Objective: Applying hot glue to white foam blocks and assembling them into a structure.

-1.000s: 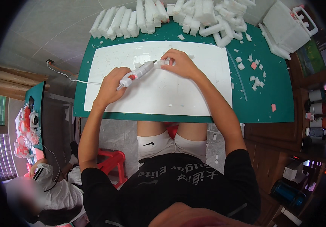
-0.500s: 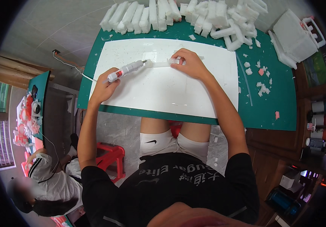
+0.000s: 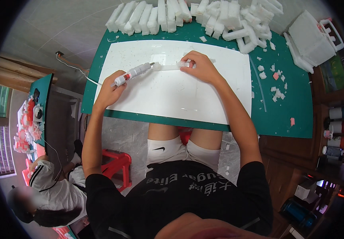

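My left hand (image 3: 110,89) grips the rear of a white, pen-shaped corded tool with a red band (image 3: 134,72). Its tip points right, at a long thin white foam strip (image 3: 168,67) lying on the white board (image 3: 172,99). My right hand (image 3: 199,67) presses down on the strip's right end, fingers curled over it. The board lies on a green cutting mat (image 3: 283,115). The tool's thin cable (image 3: 74,67) runs off the mat's left edge.
Several white foam blocks (image 3: 188,16) line the mat's far edge. Small foam scraps (image 3: 273,81) dot the right side. A white foam box (image 3: 311,38) stands at far right. A red stool (image 3: 116,167) sits below left. Another person (image 3: 48,191) sits at lower left by a second table.
The view has shifted, so the table sits a little higher in the frame. My left hand slid back along the tool, and the tool's tip now reaches the strip my right hand holds.
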`<action>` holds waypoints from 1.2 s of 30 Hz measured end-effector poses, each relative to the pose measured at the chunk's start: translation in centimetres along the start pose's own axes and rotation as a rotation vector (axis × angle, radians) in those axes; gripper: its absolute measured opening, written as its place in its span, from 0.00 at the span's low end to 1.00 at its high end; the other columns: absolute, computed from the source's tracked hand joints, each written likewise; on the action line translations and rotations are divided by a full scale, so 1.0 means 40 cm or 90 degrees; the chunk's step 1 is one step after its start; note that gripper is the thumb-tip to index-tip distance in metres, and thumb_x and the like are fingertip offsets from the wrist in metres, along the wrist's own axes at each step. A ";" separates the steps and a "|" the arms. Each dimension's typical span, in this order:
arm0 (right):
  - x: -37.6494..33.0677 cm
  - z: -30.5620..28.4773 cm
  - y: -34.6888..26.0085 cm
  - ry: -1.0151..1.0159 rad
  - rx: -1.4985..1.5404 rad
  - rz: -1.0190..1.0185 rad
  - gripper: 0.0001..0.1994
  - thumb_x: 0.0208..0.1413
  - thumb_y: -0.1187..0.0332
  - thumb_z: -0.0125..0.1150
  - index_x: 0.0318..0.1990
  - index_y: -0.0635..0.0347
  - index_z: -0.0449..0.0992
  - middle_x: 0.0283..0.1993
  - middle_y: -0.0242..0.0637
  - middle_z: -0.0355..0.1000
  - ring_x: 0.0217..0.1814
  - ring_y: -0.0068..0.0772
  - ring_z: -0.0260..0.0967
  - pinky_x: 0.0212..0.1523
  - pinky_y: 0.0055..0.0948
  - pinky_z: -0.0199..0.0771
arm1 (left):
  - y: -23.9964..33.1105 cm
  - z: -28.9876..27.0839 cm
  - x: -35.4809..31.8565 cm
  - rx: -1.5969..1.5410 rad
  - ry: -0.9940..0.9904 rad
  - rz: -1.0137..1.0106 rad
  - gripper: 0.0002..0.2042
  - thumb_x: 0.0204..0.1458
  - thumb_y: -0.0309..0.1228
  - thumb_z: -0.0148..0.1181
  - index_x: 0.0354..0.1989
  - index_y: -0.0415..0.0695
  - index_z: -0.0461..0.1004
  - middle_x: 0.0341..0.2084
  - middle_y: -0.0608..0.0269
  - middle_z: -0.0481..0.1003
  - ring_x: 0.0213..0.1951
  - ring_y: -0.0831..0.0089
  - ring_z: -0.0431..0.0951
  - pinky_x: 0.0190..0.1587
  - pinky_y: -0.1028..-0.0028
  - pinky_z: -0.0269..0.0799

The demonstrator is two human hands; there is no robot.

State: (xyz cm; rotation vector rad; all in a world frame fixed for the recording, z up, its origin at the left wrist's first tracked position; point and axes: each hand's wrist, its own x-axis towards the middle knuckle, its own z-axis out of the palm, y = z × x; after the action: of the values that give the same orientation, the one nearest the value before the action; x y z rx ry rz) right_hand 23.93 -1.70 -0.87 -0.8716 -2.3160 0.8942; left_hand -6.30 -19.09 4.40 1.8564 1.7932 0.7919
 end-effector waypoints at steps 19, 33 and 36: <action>-0.011 -0.141 0.012 0.003 -0.049 0.093 0.15 0.44 0.71 0.63 0.42 0.56 0.75 0.42 0.37 0.71 0.37 0.34 0.67 0.42 0.27 0.69 | -0.146 -0.048 -0.026 0.067 0.072 0.061 0.22 0.35 0.16 0.55 0.44 0.40 0.70 0.51 0.54 0.70 0.54 0.56 0.69 0.57 0.66 0.63; -0.007 -0.147 -0.010 0.067 -0.012 0.068 0.09 0.46 0.73 0.62 0.37 0.61 0.77 0.41 0.40 0.75 0.43 0.35 0.71 0.45 0.28 0.70 | -0.120 -0.076 -0.030 0.176 0.076 0.032 0.21 0.37 0.17 0.51 0.45 0.42 0.69 0.56 0.52 0.66 0.58 0.50 0.64 0.61 0.63 0.57; -0.002 -0.106 -0.054 0.048 0.032 0.043 0.09 0.47 0.71 0.65 0.37 0.59 0.79 0.41 0.33 0.76 0.42 0.28 0.70 0.44 0.24 0.70 | -0.092 -0.058 -0.020 0.213 0.187 0.086 0.19 0.40 0.17 0.52 0.44 0.42 0.70 0.53 0.52 0.69 0.52 0.53 0.69 0.56 0.64 0.63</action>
State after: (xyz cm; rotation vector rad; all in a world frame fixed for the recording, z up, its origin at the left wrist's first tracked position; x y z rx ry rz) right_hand 25.88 -1.31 3.48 -0.9504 -2.2026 0.9274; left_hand -10.57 -19.84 3.58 2.1859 2.1064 0.8968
